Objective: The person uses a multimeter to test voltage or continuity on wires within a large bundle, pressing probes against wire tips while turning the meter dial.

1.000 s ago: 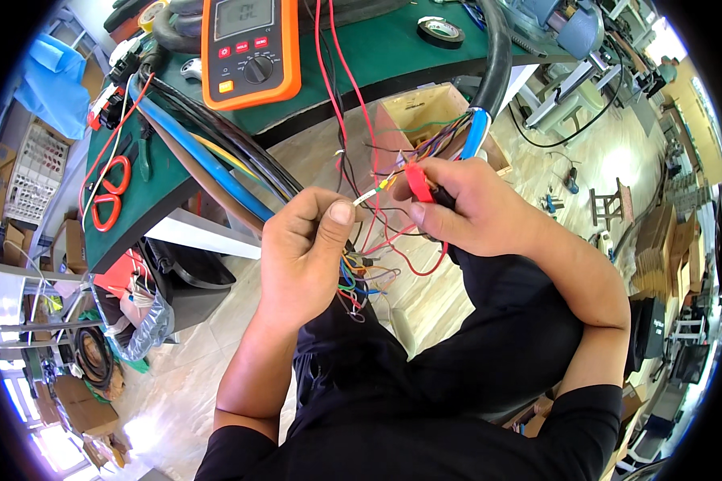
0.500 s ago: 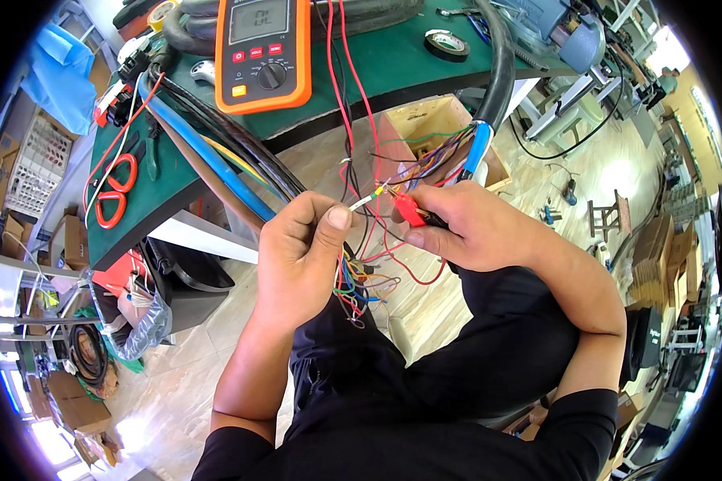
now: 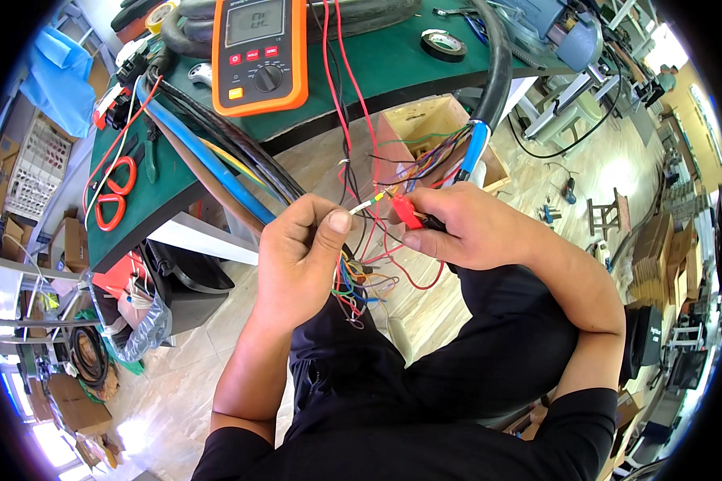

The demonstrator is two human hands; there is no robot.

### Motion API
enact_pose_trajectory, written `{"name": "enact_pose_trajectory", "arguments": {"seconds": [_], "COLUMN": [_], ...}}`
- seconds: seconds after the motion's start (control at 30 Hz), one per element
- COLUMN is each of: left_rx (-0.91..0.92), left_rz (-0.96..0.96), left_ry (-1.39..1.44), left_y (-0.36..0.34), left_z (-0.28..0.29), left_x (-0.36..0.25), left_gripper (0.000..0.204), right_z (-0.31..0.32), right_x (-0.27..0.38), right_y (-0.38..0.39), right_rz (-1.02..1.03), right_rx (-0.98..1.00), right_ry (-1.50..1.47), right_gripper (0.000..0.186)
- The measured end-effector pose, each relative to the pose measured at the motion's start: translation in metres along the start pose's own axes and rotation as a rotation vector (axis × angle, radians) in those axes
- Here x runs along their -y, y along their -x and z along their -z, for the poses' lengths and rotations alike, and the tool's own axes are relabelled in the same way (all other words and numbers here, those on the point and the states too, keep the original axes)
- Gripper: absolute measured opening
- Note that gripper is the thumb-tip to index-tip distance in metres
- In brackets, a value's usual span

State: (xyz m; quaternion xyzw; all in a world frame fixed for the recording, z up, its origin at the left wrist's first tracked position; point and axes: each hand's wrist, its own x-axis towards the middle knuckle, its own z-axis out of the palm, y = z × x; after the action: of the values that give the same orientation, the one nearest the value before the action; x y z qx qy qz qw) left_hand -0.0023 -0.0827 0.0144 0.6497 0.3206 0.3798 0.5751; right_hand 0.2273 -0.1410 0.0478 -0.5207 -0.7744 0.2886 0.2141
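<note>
My left hand (image 3: 301,248) pinches a thin wire (image 3: 363,206) between thumb and forefinger; it has a white sleeve and a yellow section near its tip. My right hand (image 3: 481,228) grips a red crocodile clip (image 3: 407,212), with a dark piece under the thumb that I cannot make out. The clip's nose is at the wire's tip; whether they touch is too small to tell. Coloured wires (image 3: 429,164) fan out from a thick black cable (image 3: 497,76) on the right. More loose wire ends (image 3: 361,276) hang beside my left hand.
An orange multimeter (image 3: 262,60) lies on the green table (image 3: 361,88), with red and black leads hanging over the edge. Red-handled scissors (image 3: 116,192) and black tape (image 3: 444,46) are there too. Below stands a wooden box (image 3: 401,124); at left, a lined bin (image 3: 148,325).
The view has shifted slightly. Both hands keep their grips, and the clip stays by the wire's tip with hardly any movement.
</note>
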Motion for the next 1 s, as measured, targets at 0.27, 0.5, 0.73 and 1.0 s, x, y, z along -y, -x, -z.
{"name": "enact_pose_trajectory", "arguments": {"seconds": [0.27,0.5,0.73,1.0], "left_rx": [0.121,0.252,0.148,0.256], "left_rz": [0.103,0.231,0.093,0.016], "left_ry": [0.128,0.067,-0.379,-0.715], "left_y": [0.005,0.003,-0.001,-0.002], "left_z": [0.006,0.004,-0.003,-0.009], "left_x": [-0.001,-0.002,0.006,-0.004], "left_gripper": [0.024,0.022,0.028,0.03], "right_z": [0.004,0.007,0.028,0.012], "right_x": [0.003,0.0,-0.034,-0.073], "right_y": [0.002,0.003,-0.028,-0.095], "right_rz": [-0.055,-0.048,-0.049,-0.201], "right_rx": [0.131,0.088,-0.375,0.094], "right_ry": [0.049,0.092,0.683,1.001], "right_gripper": [0.032,0.032,0.025,0.012]}}
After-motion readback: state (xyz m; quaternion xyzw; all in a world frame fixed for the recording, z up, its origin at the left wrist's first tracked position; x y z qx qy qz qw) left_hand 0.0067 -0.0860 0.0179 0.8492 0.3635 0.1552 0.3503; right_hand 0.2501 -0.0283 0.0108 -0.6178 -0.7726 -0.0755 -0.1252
